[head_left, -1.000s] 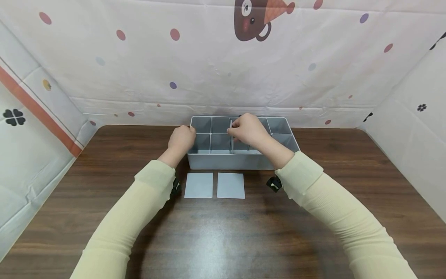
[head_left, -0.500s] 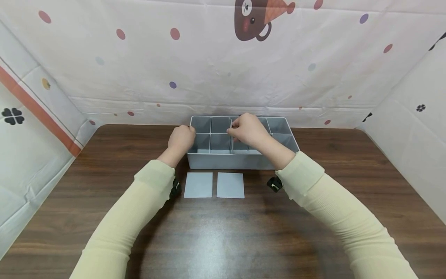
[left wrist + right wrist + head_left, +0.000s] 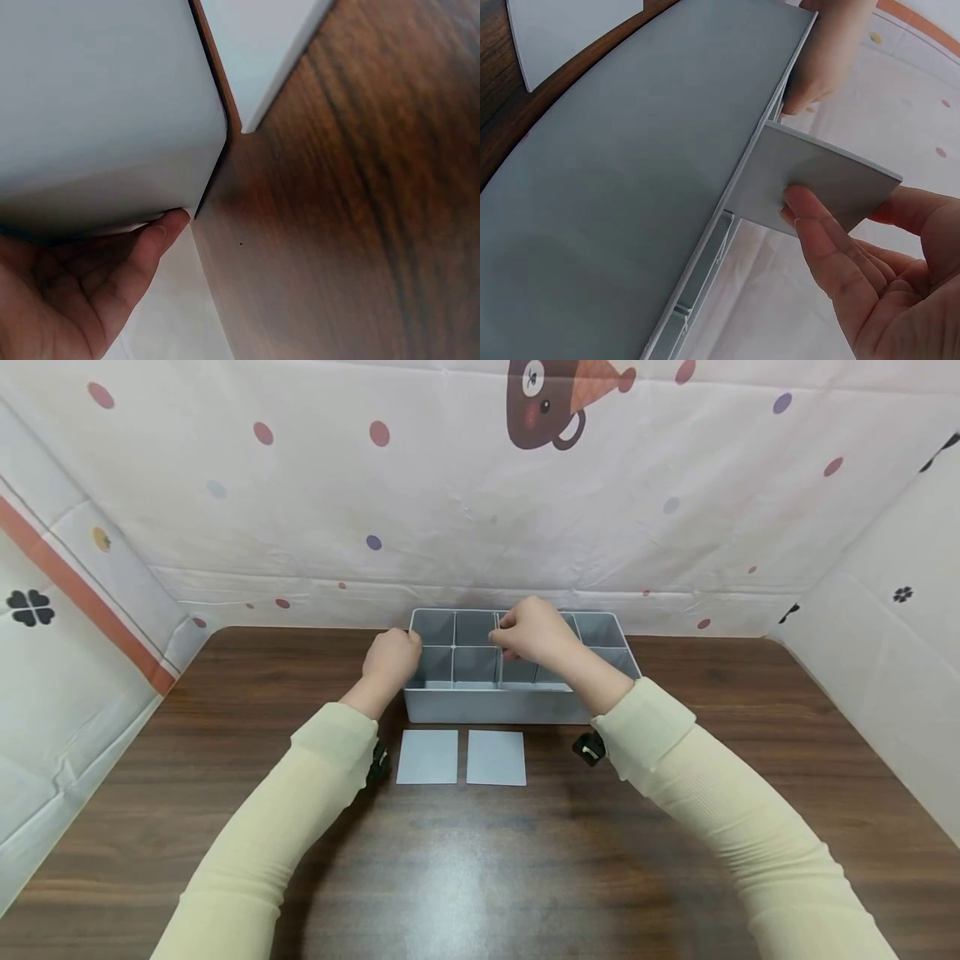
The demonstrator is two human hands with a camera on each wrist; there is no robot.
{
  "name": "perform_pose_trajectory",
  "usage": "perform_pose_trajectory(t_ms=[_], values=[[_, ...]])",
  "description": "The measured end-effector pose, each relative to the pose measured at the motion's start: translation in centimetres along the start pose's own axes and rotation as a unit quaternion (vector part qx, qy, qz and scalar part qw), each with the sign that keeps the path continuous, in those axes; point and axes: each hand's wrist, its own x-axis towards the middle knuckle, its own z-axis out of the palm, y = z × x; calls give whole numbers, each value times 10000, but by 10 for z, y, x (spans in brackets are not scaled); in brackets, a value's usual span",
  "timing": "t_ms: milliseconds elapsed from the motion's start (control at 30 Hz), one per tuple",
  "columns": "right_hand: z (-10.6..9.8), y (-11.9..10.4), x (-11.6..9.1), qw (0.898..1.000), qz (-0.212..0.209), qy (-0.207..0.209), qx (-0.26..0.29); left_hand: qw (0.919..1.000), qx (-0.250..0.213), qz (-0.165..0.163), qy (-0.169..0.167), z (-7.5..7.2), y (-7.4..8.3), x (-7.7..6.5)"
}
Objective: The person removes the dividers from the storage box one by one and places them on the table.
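A long grey storage box (image 3: 487, 707), split into several compartments by thin dividers, stands at the back of the table. At its left end, my left hand (image 3: 392, 657) grips the rim; the left wrist view shows its fingers (image 3: 146, 251) against the outer end wall. My right hand (image 3: 534, 631) is over the middle of the box. In the right wrist view it pinches a flat grey divider panel (image 3: 817, 169) between thumb and fingers. Part of this panel stands up above the box rim, while its lower part is hidden behind the front wall.
Two loose light grey square panels, a left one (image 3: 427, 757) and a right one (image 3: 497, 758), lie flat just in front of the box. A patterned cloth backdrop (image 3: 450, 510) rises close behind the box and along both sides of the brown wooden table (image 3: 465, 877).
My right hand has risen very slightly at the box's middle. The left hand keeps its grip at the left end, and the loose panels stay put.
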Motion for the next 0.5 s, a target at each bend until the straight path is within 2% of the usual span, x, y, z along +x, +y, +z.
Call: perform_pose_trajectory(t_ms=[200,500], values=[[-1,-1,-1,10000,21,-13,18,9998,-162,-63,24,3,0,0],[2,-2,-4,9991,-339,181,-159,9996,-278,-94,-28,0,0,0]])
